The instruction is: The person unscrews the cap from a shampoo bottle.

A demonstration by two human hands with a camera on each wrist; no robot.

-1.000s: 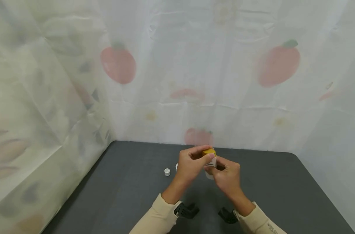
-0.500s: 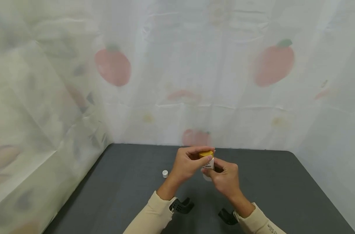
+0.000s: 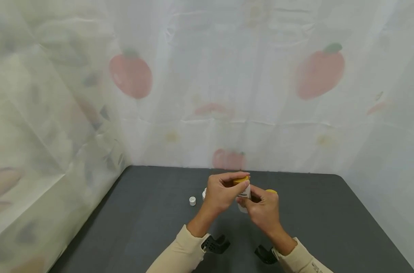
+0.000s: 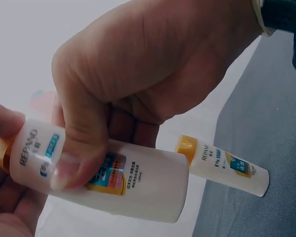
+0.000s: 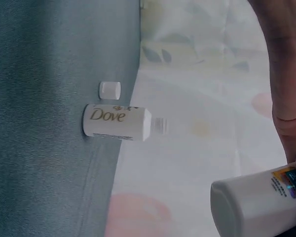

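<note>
Both hands meet above the middle of the dark table (image 3: 152, 227), toward its far edge; between them is a white bottle (image 3: 244, 195) with a yellow cap (image 3: 241, 179), held clear of the surface. The right hand (image 3: 263, 208) wraps the bottle's body, thumb pressed across the printed label, as the left wrist view shows (image 4: 103, 182); the left hand (image 3: 222, 191) has its fingers curled over the top, pinching the yellow cap. From the head view the bottle stands roughly upright; whether the cap is seated or loose cannot be told.

Just behind the right hand, on the far right side of it, stands a second bottle (image 4: 222, 165) of the same make, white with a yellow cap; in the head view only its cap (image 3: 271, 191) shows. To the left of the hands a white Dove bottle (image 5: 116, 122) stands uncapped, its neck bare; in the head view it is mostly hidden behind the left hand (image 3: 204, 194). A small white cap (image 3: 192, 201) lies on the table just left of it, apart from it. A fruit-printed curtain (image 3: 295, 113) encloses the table on the far and left sides.
</note>
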